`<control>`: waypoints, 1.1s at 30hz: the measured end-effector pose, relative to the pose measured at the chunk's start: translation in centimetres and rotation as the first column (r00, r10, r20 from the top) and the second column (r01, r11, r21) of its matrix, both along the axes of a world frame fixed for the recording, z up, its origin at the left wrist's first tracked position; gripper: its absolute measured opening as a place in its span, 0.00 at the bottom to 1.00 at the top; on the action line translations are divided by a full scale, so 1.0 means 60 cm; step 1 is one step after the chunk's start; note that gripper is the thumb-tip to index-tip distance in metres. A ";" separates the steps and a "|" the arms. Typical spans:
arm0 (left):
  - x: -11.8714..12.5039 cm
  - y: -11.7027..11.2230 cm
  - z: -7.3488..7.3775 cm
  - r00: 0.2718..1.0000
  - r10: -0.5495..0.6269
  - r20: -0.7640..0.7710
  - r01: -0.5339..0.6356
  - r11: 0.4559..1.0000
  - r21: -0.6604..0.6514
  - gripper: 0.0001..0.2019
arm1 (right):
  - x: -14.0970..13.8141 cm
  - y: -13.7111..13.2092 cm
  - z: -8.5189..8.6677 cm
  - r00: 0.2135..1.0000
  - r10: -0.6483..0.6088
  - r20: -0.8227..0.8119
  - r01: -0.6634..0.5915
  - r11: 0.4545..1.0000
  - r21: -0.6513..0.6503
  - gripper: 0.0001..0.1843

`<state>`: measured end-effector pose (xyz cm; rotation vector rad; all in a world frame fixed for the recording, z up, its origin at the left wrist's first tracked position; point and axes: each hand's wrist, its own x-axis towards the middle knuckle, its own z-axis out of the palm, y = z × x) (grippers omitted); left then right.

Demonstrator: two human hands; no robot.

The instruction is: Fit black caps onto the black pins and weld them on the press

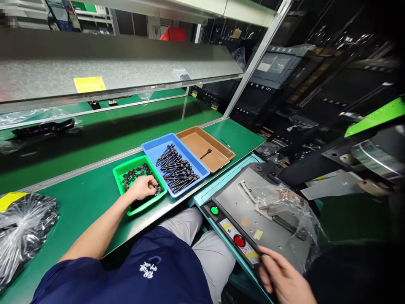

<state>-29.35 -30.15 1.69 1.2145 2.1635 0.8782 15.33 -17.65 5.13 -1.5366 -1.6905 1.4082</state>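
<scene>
Many small parts [145, 166] in the green tray [147, 206] occupy the left hand [142, 188], seemingly picking (grip unclear) and needing a neat pinch; the right hand [281, 272] clasps a black stick [260, 254].

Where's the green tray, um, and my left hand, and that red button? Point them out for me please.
Green tray [148, 203]: head view, on its near rim.
Left hand [142, 188]: head view, on the back of the hand.
Red button [239, 241]: head view, middle of its cap.
</scene>
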 end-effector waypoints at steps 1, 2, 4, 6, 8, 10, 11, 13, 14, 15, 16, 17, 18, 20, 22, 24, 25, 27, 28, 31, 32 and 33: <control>0.008 0.001 0.003 1.000 -0.017 0.023 0.017 1.000 0.024 0.10 | -0.021 -0.005 -0.011 0.998 0.046 -0.039 -0.049 0.995 -0.082 0.34; 0.017 0.003 0.008 0.998 -0.044 0.045 0.041 0.998 0.054 0.12 | -0.046 -0.010 -0.022 0.991 0.098 -0.086 -0.110 0.983 -0.146 0.34; 0.037 0.003 0.021 0.987 -0.127 0.094 0.115 0.985 0.130 0.17 | -0.097 -0.020 -0.042 0.963 0.190 -0.192 -0.224 0.958 -0.177 0.33; 0.060 0.004 0.035 0.966 -0.220 0.134 0.189 0.958 0.216 0.19 | -0.139 -0.031 -0.057 0.930 0.245 -0.275 -0.294 0.944 -0.153 0.32; 0.086 0.008 0.046 0.939 -0.302 0.165 0.251 0.929 0.273 0.16 | -0.167 -0.042 -0.068 0.904 0.267 -0.334 -0.326 0.936 -0.134 0.31; 0.119 0.018 0.048 0.908 -0.357 0.218 0.277 0.904 0.326 0.12 | -0.184 -0.055 -0.077 0.885 0.255 -0.389 -0.326 0.937 -0.127 0.31; 0.137 0.026 0.047 0.889 -0.379 0.259 0.277 0.893 0.355 0.11 | -0.191 -0.061 -0.081 0.876 0.240 -0.418 -0.318 0.939 -0.127 0.31; 0.175 0.046 0.038 0.841 -0.402 0.363 0.241 0.878 0.414 0.10 | -0.200 -0.071 -0.086 0.858 0.190 -0.477 -0.284 0.950 -0.132 0.30; 0.193 0.057 0.033 0.810 -0.407 0.423 0.214 0.876 0.433 0.09 | -0.204 -0.075 -0.088 0.850 0.157 -0.503 -0.257 0.957 -0.134 0.30; 0.211 0.068 0.028 0.773 -0.413 0.482 0.192 0.876 0.443 0.10 | -0.206 -0.078 -0.089 0.841 0.119 -0.528 -0.221 0.966 -0.134 0.29; 0.228 0.078 0.024 0.733 -0.422 0.533 0.180 0.877 0.446 0.11 | -0.207 -0.079 -0.089 0.830 0.078 -0.552 -0.177 0.976 -0.129 0.28; 0.242 0.087 0.020 0.696 -0.432 0.574 0.175 0.877 0.448 0.11 | -0.206 -0.079 -0.088 0.819 0.039 -0.573 -0.130 0.984 -0.119 0.26; 0.255 0.095 0.017 0.663 -0.446 0.601 0.182 0.875 0.449 0.12 | -0.203 -0.077 -0.087 0.807 0.008 -0.590 -0.087 0.990 -0.106 0.25; 0.275 0.108 0.013 0.622 -0.481 0.618 0.216 0.864 0.456 0.14 | -0.191 -0.071 -0.084 0.790 -0.025 -0.612 -0.029 0.997 -0.078 0.22; 0.289 0.119 0.010 0.610 -0.518 0.600 0.260 0.846 0.465 0.14 | -0.176 -0.063 -0.082 0.782 -0.040 -0.623 0.000 0.998 -0.065 0.21; 0.298 0.128 0.009 0.605 -0.552 0.574 0.305 0.826 0.474 0.14 | -0.162 -0.058 -0.080 0.778 -0.062 -0.625 0.026 0.997 -0.067 0.21; 0.302 0.133 0.009 0.606 -0.565 0.560 0.319 0.818 0.479 0.14 | -0.156 -0.056 -0.079 0.778 -0.072 -0.624 0.039 0.997 -0.067 0.21; 0.309 0.141 0.011 0.614 -0.574 0.542 0.328 0.810 0.486 0.13 | -0.147 -0.053 -0.077 0.786 -0.078 -0.613 0.059 0.997 -0.051 0.21; 0.312 0.145 0.012 0.620 -0.571 0.538 0.326 0.811 0.486 0.12 | -0.145 -0.052 -0.076 0.791 -0.075 -0.607 0.066 0.997 -0.037 0.20; 0.323 0.155 0.018 0.635 -0.550 0.543 0.313 0.825 0.470 0.11 | -0.140 -0.050 -0.075 0.809 -0.066 -0.584 0.085 0.996 0.006 0.19; 0.326 0.158 0.019 0.635 -0.544 0.548 0.306 0.829 0.468 0.11 | -0.140 -0.049 -0.075 0.816 -0.070 -0.574 0.098 0.995 0.018 0.19; 0.330 0.161 0.020 0.633 -0.539 0.556 0.295 0.832 0.470 0.10 | -0.139 -0.048 -0.075 0.819 -0.079 -0.568 0.114 0.993 0.027 0.20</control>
